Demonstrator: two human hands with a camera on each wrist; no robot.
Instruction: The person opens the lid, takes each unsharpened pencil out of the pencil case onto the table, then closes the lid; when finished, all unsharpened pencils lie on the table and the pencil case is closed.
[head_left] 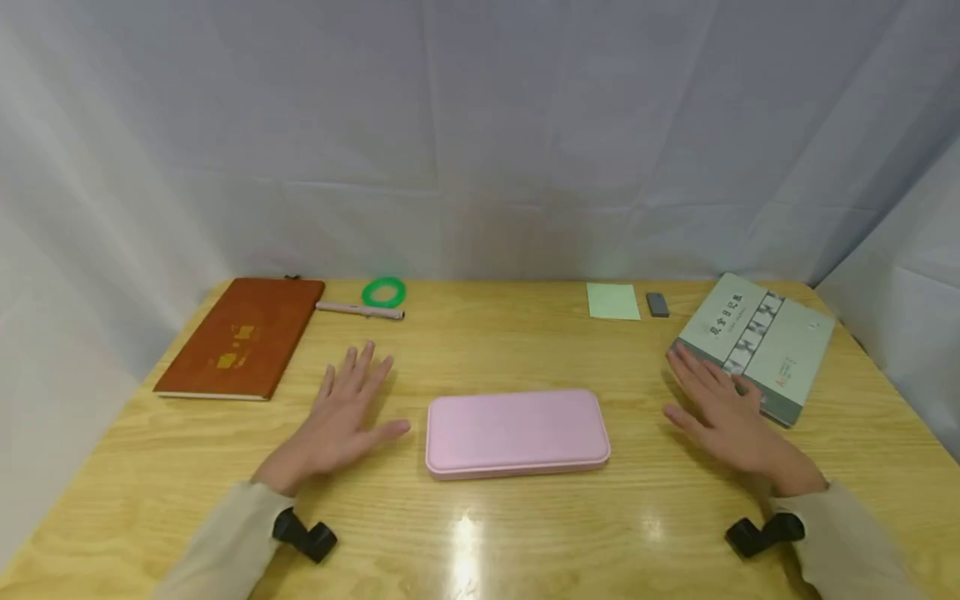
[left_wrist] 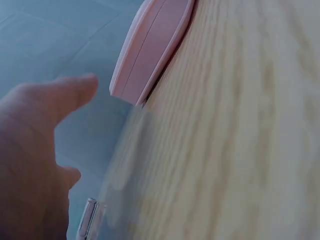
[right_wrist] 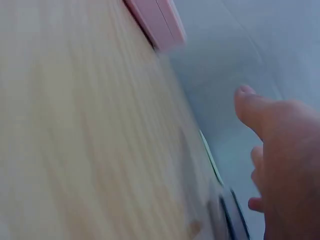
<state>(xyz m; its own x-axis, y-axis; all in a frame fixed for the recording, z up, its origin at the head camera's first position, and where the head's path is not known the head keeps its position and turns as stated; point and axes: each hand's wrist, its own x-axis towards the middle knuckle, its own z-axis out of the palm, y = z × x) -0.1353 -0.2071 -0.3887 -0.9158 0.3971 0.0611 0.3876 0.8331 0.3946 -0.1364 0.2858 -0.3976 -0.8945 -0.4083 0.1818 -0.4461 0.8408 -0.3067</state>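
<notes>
A pink zip-less-looking hard case (head_left: 517, 433) lies flat in the middle of the wooden table. To its left, my left hand (head_left: 341, 429) is held palm down with fingers spread, thumb towards the case but apart from it. On the other side my right hand (head_left: 723, 421) has its fingers extended, and they overlap the near left corner of a grey-green book (head_left: 795, 350) in the head view. Both wrist views show the thumb side of each hand, the left hand (left_wrist: 30, 150) and the right hand (right_wrist: 290, 155), with nothing held.
A brown notebook (head_left: 240, 342) lies at the left, with a pen (head_left: 360, 311) and a green ring (head_left: 367, 293) beside it. At the back right are a pale green paper square (head_left: 612, 302) and a small dark grey block (head_left: 657, 305). A white curtain (head_left: 495, 150) hangs behind the table.
</notes>
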